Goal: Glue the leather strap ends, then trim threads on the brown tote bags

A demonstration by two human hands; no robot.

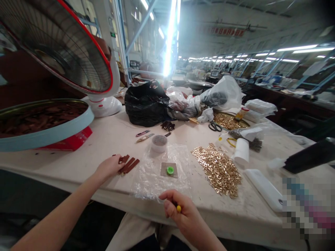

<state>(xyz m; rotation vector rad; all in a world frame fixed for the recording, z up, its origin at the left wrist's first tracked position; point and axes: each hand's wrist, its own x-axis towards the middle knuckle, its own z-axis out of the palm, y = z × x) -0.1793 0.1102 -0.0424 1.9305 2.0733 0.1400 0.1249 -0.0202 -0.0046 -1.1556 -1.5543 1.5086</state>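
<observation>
My left hand (pixel 111 165) is on the left of the table, its fingers closed at the near ends of several flat brown leather strips (pixel 132 166). Small gold-coloured metal pieces show under its fingertips. My right hand (pixel 180 208) is closed at the front edge, around a thin tool with a yellow end (pixel 179 208); the rest of the tool is hidden in the palm. Between my hands lies a clear plastic sheet (pixel 146 184). On it are a small grey square plate (pixel 164 168) bearing a bright green blob (pixel 170 170), and a roll of tape (pixel 159 143).
A heap of gold metal rings (pixel 220 170) lies to the right, near a white cylinder (pixel 242 151) and a white oblong case (pixel 264 190). A round tray (pixel 47 134) of brown pieces and a fan (pixel 99 69) stand left. Bags, including a black one (pixel 146 104), and scissors (pixel 215 126) lie behind.
</observation>
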